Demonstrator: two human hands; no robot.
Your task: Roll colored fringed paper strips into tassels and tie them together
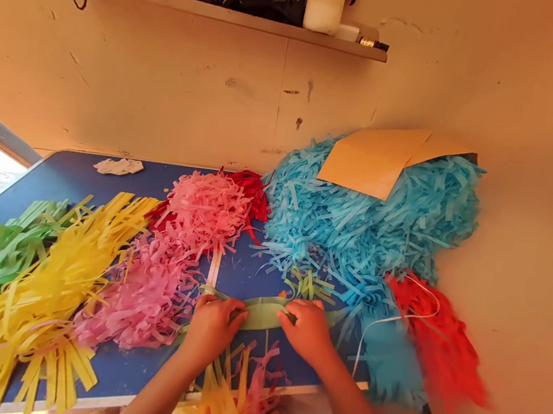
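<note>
A pale green strip of tissue paper (263, 314) is stretched between my two hands, low over the blue table. My left hand (214, 324) pinches it on one side, and my right hand (306, 328) pinches it on the other, thumbs towards each other. Past my right hand lies a small bunch of green fringe (311, 285). Close to my body, below the strip, there is a tuft of yellow and pink fringe (236, 397). What the far ends of the strip do beyond my hands is partly hidden.
Blue table (242, 277) against a wall. Leftward lie pink fringe (205, 215), yellow fringe (56, 274) and green fringe (2, 261). A large blue fringe pile (353, 236) bears an orange-yellow card (373, 158). Red fringe (441, 341) and a white cord (414, 314) are right. Overhead runs a loaded shelf (204, 11).
</note>
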